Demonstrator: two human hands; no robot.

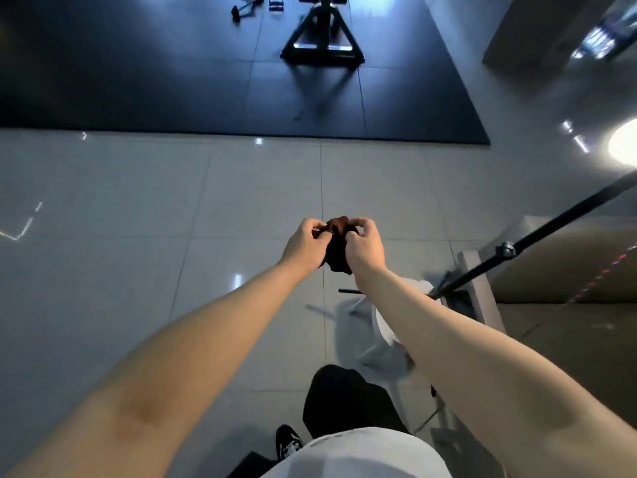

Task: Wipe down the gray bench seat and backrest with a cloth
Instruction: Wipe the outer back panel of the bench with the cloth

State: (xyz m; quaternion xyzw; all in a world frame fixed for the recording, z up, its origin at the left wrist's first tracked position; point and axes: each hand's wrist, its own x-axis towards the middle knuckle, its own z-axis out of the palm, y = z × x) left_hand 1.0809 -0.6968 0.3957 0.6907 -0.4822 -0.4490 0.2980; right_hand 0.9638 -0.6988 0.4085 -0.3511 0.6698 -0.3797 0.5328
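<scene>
So there's just one dark reddish-brown cloth (337, 251) here, bunched up and held in the air dead centre of the frame, above the pale grey glossy tile floor (138, 219). Its long axis runs pretty much top to bottom in the picture: the rusty-coloured wad sits at the top between the fingertips and the darker rest hangs toward the bottom of the frame, ending in a loose corner between the wrists. Two hands are on it. The left hand (306, 241) pinches the upper left edge with curled fingers and thumb, and the right hand (365, 244) does the same on the upper right edge, so the knuckles nearly meet over the wad. Both bare forearms come in from the bottom corners. At top centre there's one black metal stand with a triangular base (322, 39) on a big black floor mat (138, 81). At lower right there's one white plastic chair (382, 326), partly behind the right forearm, and one black pole (551, 225) slanting up to the right edge. One black-and-white sneaker (287, 443) shows at the bottom.
</scene>
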